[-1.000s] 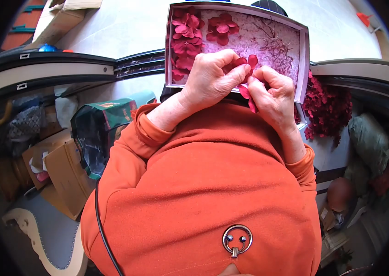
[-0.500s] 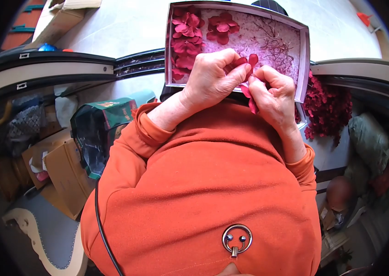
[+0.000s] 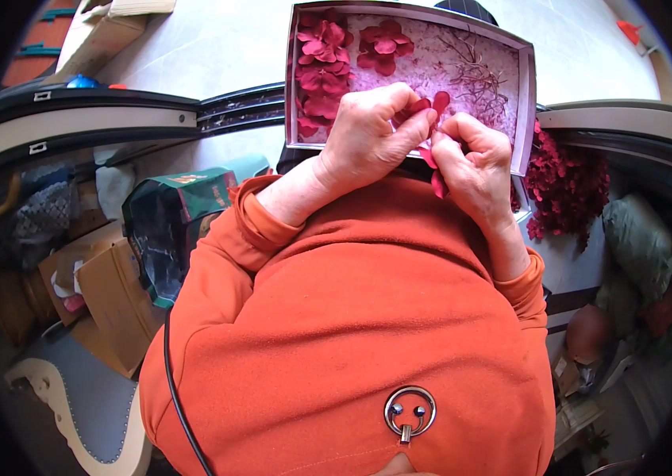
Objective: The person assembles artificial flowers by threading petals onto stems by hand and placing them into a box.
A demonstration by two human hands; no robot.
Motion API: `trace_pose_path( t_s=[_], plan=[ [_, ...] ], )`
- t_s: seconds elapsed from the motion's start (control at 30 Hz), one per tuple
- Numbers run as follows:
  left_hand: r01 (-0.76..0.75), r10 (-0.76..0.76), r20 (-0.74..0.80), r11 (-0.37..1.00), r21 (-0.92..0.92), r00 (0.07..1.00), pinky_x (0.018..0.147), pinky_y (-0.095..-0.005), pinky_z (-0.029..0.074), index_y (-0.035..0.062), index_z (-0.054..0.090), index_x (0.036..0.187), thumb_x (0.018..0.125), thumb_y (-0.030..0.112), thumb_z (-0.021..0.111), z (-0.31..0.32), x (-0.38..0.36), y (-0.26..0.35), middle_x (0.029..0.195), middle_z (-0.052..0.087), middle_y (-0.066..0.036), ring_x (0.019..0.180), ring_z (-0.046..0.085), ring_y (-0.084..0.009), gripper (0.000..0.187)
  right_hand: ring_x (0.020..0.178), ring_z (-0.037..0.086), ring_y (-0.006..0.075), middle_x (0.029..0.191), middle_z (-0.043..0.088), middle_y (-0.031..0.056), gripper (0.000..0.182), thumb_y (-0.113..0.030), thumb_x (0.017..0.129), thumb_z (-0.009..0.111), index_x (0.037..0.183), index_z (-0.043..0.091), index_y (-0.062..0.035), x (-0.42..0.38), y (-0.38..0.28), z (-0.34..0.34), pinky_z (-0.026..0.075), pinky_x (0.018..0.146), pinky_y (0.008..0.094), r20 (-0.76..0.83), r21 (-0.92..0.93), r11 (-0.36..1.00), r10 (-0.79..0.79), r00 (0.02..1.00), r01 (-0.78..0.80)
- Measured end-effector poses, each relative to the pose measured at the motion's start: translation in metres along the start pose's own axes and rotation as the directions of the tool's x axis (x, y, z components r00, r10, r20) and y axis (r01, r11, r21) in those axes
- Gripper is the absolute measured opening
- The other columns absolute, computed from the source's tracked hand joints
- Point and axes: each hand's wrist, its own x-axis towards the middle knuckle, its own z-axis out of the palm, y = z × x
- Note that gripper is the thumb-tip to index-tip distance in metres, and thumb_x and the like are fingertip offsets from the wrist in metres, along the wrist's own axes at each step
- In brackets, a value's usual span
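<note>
Above the near side of a shallow white box (image 3: 528, 103), my two hands meet around a dark red artificial flower (image 3: 440, 101). My left hand (image 3: 371, 131) pinches it between thumb and forefinger. My right hand (image 3: 471, 159) is closed on its lower part, with red petals (image 3: 437, 178) hanging down between the hands. The exact spot where the fingertips grip is partly hidden. Inside the box, red blossoms (image 3: 324, 78) are stacked along the left wall, and a separate blossom (image 3: 384, 47) lies beside them. Thin brown stems (image 3: 475, 67) are heaped at the right.
Right of the box sits a big heap of red flowers (image 3: 566, 186). A green bag (image 3: 185, 206) and an open cardboard box (image 3: 109, 285) stand on the left. Black sliding-door tracks (image 3: 240, 107) cross the floor. A pale green sack (image 3: 641, 242) lies at far right.
The upper petals have shifted very slightly to the right with the fingers. Both hands keep their grip, and the box contents look the same.
</note>
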Motion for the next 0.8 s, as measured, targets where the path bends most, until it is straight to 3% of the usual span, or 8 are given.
trace_pose_path(
  t_s=[0.53, 0.8],
  plan=[
    [0.032, -0.033, 0.018, 0.999, 0.019, 0.999, 0.055, -0.0243, 0.049, 0.0012, 0.066, 0.085, 0.082, 0.012, 0.073, -0.0014, -0.0010, 0.0040, 0.073, 0.067, -0.009, 0.062, 0.063, -0.0107, 0.014, 0.044, 0.058, 0.0099, 0.058, 0.060, 0.0059, 0.013, 0.003, 0.083, 0.053, 0.070, 0.055, 0.0029, -0.0006, 0.0000, -0.0004, 0.043, 0.039, 0.0240, 0.003, 0.030, 0.998, 0.052, 0.999, -0.052],
    [-0.066, 0.066, -0.010, 0.998, 0.020, 0.998, 0.054, -0.0262, 0.049, 0.0013, 0.065, 0.085, 0.081, 0.013, 0.074, 0.0021, -0.0016, -0.0003, 0.073, 0.066, -0.010, 0.061, 0.063, -0.0127, 0.015, 0.044, 0.058, 0.0095, 0.057, 0.059, 0.0049, 0.012, 0.003, 0.082, 0.053, 0.071, 0.057, 0.0027, 0.0001, 0.0029, -0.0010, 0.042, 0.039, 0.0241, -0.010, -0.001, 0.999, 0.036, 0.999, -0.036]
  ],
)
